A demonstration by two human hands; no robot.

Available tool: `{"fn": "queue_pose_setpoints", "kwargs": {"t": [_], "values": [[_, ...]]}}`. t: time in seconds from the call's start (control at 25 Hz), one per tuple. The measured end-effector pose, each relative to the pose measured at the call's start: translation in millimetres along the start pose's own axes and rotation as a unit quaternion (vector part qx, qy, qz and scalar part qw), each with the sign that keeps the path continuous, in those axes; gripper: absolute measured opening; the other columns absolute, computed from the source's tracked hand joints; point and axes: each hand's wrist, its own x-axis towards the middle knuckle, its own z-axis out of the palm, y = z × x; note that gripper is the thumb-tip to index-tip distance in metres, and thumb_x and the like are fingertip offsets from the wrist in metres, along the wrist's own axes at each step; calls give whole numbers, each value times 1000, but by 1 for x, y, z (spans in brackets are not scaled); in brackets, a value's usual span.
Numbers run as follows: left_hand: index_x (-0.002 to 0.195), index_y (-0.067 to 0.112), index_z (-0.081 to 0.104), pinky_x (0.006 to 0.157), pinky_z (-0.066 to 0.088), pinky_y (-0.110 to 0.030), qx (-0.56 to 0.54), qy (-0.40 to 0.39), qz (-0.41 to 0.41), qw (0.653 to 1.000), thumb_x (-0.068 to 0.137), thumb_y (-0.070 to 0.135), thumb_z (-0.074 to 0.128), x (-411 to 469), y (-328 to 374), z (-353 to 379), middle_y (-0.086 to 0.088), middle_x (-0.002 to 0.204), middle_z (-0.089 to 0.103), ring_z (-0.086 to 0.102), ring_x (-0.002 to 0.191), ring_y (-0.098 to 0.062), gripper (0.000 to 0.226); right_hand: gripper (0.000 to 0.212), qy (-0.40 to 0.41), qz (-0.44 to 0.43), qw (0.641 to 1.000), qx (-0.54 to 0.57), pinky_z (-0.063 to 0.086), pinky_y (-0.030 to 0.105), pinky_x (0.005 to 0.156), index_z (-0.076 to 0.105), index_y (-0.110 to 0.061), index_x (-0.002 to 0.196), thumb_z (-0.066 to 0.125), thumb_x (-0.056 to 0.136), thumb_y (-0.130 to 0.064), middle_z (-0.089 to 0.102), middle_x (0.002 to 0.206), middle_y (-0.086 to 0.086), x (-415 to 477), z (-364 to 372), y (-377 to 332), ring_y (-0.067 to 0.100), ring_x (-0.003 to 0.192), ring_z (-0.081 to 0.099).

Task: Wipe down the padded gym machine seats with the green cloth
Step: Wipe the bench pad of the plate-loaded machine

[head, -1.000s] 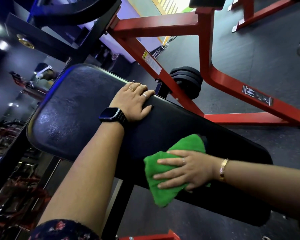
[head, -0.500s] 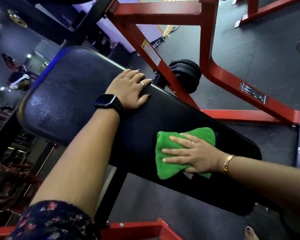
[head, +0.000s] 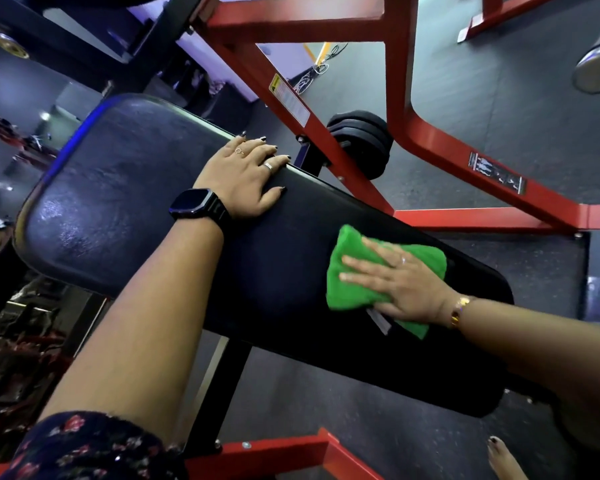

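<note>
Your right hand is covering the middle of the cloth, fingers lying flat and spread, pressing it on the pad rather than gripping. Your left hand is resting open at the far edge, fingertips curling over and partly hidden. Bare pad is stretching leftward; the red frame and dark floor are lying beyond

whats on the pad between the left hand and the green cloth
Nothing. In the head view, only bare black padding of the seat lies between the left hand, resting flat, and the green cloth under the right hand.
</note>
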Motion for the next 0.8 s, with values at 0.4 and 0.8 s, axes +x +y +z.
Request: {"fn": "queue_pose_setpoints", "kwargs": {"t": [0.4, 0.8], "values": [[136, 22, 42, 113, 17, -42, -12, -34, 58, 998, 77, 54, 12, 30, 49, 5, -1, 135, 52, 42, 129, -21, 74, 61, 27, 211, 973, 90, 33, 48, 107, 25, -37, 146, 43, 88, -44, 23, 154, -13, -41, 10, 6, 27, 145, 17], [131, 20, 47, 109, 27, -39, -41, -41, 117, 991, 84, 47, 21, 59, 140, 25, -1, 126, 57, 52, 117, -23, 60, 60, -14, 497, 851, 168, 30, 51, 109, 23, -41, 146, 30, 88, -56, 24, 154, -16, -76, 10, 25, 20, 145, 15]]}}
